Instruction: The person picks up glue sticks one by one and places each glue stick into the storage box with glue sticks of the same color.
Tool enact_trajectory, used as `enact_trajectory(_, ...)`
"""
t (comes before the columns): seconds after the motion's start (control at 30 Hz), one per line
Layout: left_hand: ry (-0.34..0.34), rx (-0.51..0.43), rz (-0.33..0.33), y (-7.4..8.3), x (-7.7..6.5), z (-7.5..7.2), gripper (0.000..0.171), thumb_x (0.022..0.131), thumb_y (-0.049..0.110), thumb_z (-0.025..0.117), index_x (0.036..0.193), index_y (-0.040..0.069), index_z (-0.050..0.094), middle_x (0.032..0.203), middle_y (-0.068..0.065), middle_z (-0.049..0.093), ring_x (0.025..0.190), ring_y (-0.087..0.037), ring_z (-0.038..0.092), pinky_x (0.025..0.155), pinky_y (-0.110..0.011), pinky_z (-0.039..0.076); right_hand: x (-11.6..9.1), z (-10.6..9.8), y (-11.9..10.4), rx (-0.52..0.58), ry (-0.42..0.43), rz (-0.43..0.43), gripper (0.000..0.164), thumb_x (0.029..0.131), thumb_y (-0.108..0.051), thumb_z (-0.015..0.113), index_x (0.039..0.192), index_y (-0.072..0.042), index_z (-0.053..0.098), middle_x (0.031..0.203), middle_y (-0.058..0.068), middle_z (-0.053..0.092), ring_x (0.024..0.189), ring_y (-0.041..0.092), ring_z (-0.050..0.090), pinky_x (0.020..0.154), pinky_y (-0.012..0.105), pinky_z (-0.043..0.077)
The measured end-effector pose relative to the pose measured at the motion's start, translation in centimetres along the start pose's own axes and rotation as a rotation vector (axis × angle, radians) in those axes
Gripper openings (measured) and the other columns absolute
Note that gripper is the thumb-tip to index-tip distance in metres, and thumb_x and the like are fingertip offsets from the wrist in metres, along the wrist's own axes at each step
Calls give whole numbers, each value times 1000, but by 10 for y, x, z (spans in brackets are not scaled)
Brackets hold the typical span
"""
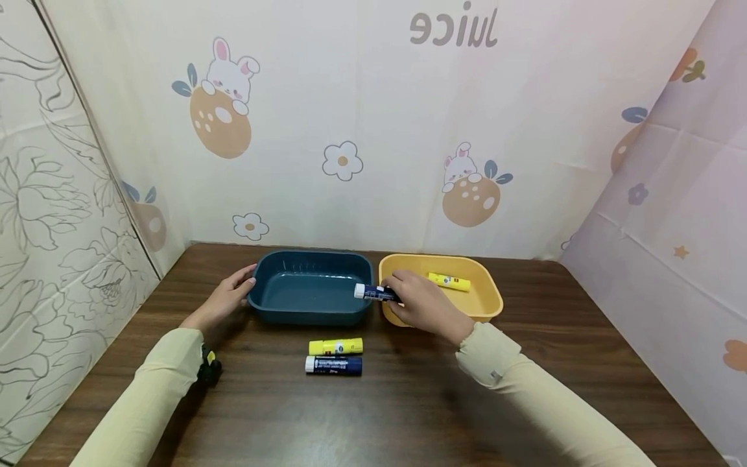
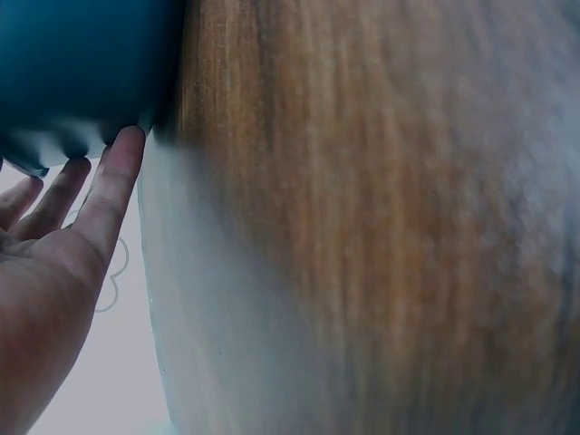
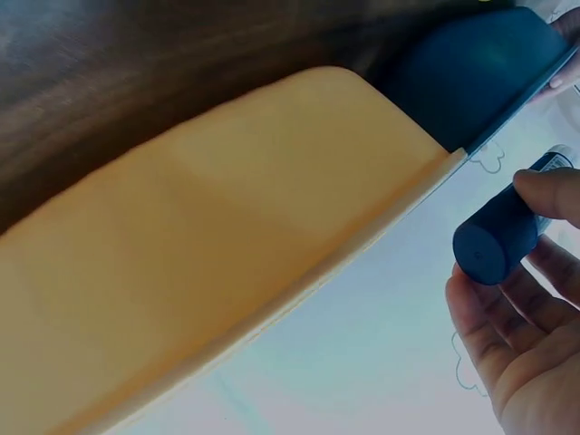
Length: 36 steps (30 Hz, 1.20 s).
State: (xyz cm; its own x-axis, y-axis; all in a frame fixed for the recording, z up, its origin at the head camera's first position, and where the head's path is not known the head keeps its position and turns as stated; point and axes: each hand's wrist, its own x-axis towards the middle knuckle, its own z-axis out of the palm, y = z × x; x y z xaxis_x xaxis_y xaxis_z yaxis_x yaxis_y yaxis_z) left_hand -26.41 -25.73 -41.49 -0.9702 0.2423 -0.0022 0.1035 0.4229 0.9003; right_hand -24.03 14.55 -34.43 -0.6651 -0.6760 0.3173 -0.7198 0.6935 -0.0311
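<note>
My right hand (image 1: 425, 302) pinches a dark blue glue stick (image 1: 376, 292) with a white cap between thumb and fingers. The stick hangs above the place where the two trays meet, its white end pointing left. In the right wrist view the blue base of this glue stick (image 3: 494, 237) faces the camera. My left hand (image 1: 226, 297) rests against the left side of the dark teal tray (image 1: 309, 318); in the left wrist view its fingers (image 2: 113, 181) reach out to the outer wall. A yellow glue stick (image 1: 449, 281) lies inside the yellow tray (image 1: 489, 299).
In front of the teal tray, a second yellow glue stick (image 1: 335, 346) and a second blue glue stick (image 1: 334, 366) lie side by side on the brown wooden table (image 1: 362, 421). A patterned curtain (image 1: 373, 117) hangs behind the table. A small black object (image 1: 209, 368) sits at my left wrist.
</note>
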Motion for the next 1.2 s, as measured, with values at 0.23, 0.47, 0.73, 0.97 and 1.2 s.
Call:
enact_trajectory(0.23, -5, -14, 5, 1, -1, 0, 57, 106, 29, 32, 151, 0, 14, 147, -32, 25, 124, -46, 39, 94, -50, 45, 19, 2, -2, -24, -14, -13, 23, 84, -12, 73, 105, -6, 65, 89, 1, 58, 75, 12, 49, 67, 24, 49)
enact_trajectory(0.47, 10, -6, 6, 3, -1, 1, 57, 106, 29, 33, 151, 0, 15, 146, -32, 27, 124, -44, 40, 94, -50, 45, 37, 7, -5, -24, -39, 18, 27, 85, -13, 72, 110, -6, 65, 96, 3, 61, 81, 14, 53, 72, 25, 50)
enact_trajectory(0.73, 7, -1, 6, 1, 0, 0, 57, 106, 28, 33, 151, 0, 14, 146, -32, 26, 124, -45, 40, 94, -51, 45, 57, 18, -6, -34, -58, 27, 27, 87, -15, 70, 112, -6, 64, 104, 6, 62, 91, 17, 56, 80, 28, 51)
enact_trajectory(0.97, -5, 9, 41, -1, -1, -2, 61, 105, 36, 34, 150, -1, 17, 144, -35, 26, 121, -45, 42, 90, -47, 49, 71, 28, -5, -43, -62, 52, 27, 87, -15, 69, 112, -6, 63, 105, 8, 61, 94, 20, 57, 80, 30, 52)
enact_trajectory(1.2, -3, -24, 25, -1, 1, -1, 58, 105, 30, 34, 151, -1, 15, 146, -33, 26, 124, -46, 40, 93, -51, 45, 84, 37, -4, -49, -95, 98, 27, 89, -15, 68, 114, -6, 63, 109, 7, 62, 96, 18, 58, 84, 29, 51)
